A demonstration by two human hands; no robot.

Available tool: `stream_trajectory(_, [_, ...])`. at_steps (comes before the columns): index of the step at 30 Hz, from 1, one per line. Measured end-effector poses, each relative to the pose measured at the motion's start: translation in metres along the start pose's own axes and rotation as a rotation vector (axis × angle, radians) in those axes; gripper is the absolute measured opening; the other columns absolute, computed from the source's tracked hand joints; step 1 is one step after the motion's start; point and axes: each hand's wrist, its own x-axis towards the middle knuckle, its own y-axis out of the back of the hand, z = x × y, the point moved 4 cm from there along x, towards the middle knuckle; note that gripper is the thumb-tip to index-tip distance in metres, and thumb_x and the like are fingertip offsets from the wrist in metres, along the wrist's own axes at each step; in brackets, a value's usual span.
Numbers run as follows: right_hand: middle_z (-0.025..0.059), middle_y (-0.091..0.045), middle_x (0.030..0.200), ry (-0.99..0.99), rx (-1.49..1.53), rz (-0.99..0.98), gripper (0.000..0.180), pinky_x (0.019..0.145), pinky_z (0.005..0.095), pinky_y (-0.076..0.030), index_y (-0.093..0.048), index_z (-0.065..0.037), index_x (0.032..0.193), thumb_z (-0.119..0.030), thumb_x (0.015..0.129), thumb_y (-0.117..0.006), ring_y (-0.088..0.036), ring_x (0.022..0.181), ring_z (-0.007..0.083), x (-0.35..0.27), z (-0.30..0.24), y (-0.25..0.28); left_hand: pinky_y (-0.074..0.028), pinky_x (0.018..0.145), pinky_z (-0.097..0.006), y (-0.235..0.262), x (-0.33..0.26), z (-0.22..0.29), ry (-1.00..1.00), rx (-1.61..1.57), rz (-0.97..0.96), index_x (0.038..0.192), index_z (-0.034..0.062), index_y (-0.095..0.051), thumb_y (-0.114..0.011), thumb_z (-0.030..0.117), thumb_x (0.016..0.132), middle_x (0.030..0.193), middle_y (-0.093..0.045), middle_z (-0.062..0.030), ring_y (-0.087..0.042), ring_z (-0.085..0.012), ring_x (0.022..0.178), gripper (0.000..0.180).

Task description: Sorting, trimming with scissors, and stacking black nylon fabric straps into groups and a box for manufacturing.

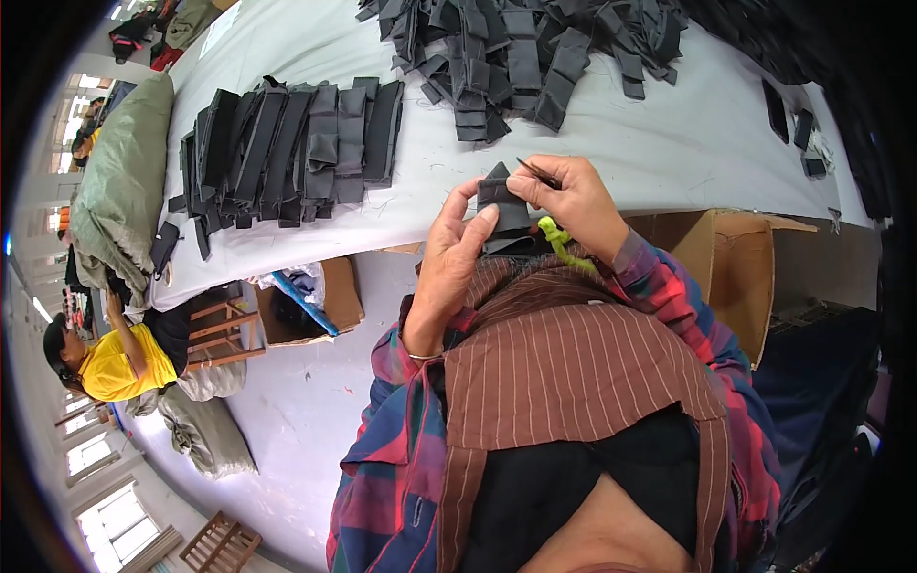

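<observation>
Between thumb and fingers, my left hand (451,244) grips a dark grey fabric strip (501,201) in front of my apron at the table edge. My right hand (578,196) is closed around small dark thread snips (541,174), whose thin tip points up and left. Its thumb and fingertips touch the strip's upper right side. A yellow-green cord (564,246) hangs just below the right hand; where its end is tied is hidden. Part of the strip folds down toward my lap.
Dark strips lie in a layered row (287,153) on the white-covered table (411,181) and in a loose heap (516,62) farther back. A cardboard box (740,267) stands right, another box (344,296) left below. Beyond a green sack (124,181) sits a person in yellow (119,363).
</observation>
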Motion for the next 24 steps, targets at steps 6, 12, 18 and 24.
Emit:
stream_trajectory(6, [-0.0003, -0.056, 0.069, -0.059, 0.146, -0.067, 0.018, 0.052, 0.0202, -0.043, -0.062, 0.000, 0.089, -0.018, 0.086, -0.062, -0.053, 0.060, 0.0069, -0.007, 0.001, -0.006, -0.053, 0.067, -0.027, 0.015, 0.002, -0.013, -0.050, 0.002, 0.093, 0.095, -0.0003, -0.054, -0.048, 0.020, 0.094, 0.082, -0.065, -0.0129, -0.065, -0.0181, 0.069, 0.021])
stream_trajectory(12, [0.0034, -0.055, 0.076, 0.483, -0.705, 0.150, 0.021, 0.067, 0.0302, -0.042, -0.063, -0.010, 0.096, -0.014, 0.076, -0.066, -0.053, 0.072, 0.0174, -0.013, -0.046, 0.012, -0.052, 0.062, -0.026, 0.025, 0.000, -0.010, -0.076, 0.043, 0.151, 0.086, -0.0004, -0.056, -0.050, 0.019, 0.094, 0.077, -0.065, -0.0130, -0.064, -0.0174, 0.063, 0.022])
stream_trajectory(18, [-0.0007, -0.055, 0.075, 0.629, -0.956, 0.062, 0.026, 0.063, 0.0317, -0.038, -0.065, -0.015, 0.096, -0.015, 0.071, -0.069, -0.047, 0.069, 0.0207, -0.012, -0.049, 0.009, -0.051, 0.059, -0.025, 0.026, 0.000, -0.014, -0.047, 0.152, 0.171, 0.082, 0.0001, -0.056, -0.050, 0.017, 0.093, 0.073, -0.065, -0.0116, -0.063, -0.0155, 0.061, 0.021])
stream_trajectory(24, [-0.0019, -0.056, 0.075, 0.654, -0.984, 0.045, 0.023, 0.062, 0.0311, -0.036, -0.066, -0.016, 0.094, -0.013, 0.071, -0.067, -0.047, 0.068, 0.0206, -0.011, -0.044, 0.003, -0.050, 0.057, -0.024, 0.024, -0.002, -0.012, -0.041, 0.153, 0.171, 0.080, 0.0004, -0.056, -0.050, 0.014, 0.093, 0.072, -0.064, -0.0107, -0.062, -0.0141, 0.059, 0.020])
